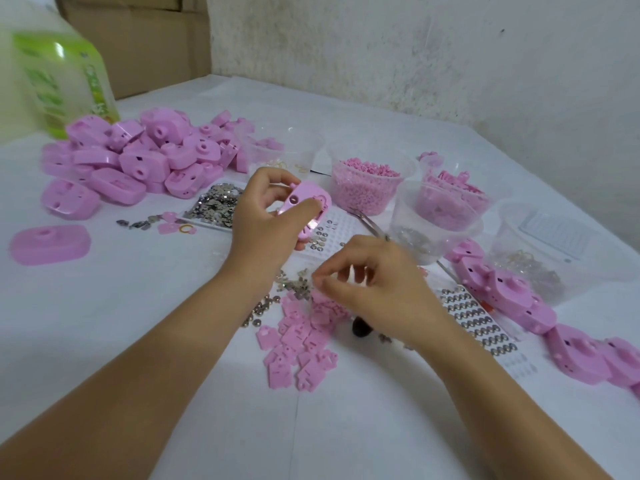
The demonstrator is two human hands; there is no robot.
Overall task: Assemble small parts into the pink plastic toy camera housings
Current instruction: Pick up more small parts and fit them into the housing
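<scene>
My left hand [266,216] grips a pink toy camera housing [310,206] and holds it tilted above the table's middle. Lower and to the right, my right hand [374,289] hovers with curled fingers over a loose pile of small metal contacts [294,284] and flat pink plates [298,341]. Its thumb and forefinger are pinched together; the frame is too blurred to show what sits between them. A white tray of round metal cells [327,237] lies under the housing.
A heap of pink housings [138,157] fills the back left, with one lone housing [50,244] nearer. More housings [519,299] line the right. Clear tubs of pink parts [367,188] [446,202] and springs [540,265] stand behind. A green-labelled jug [59,74] is at far left.
</scene>
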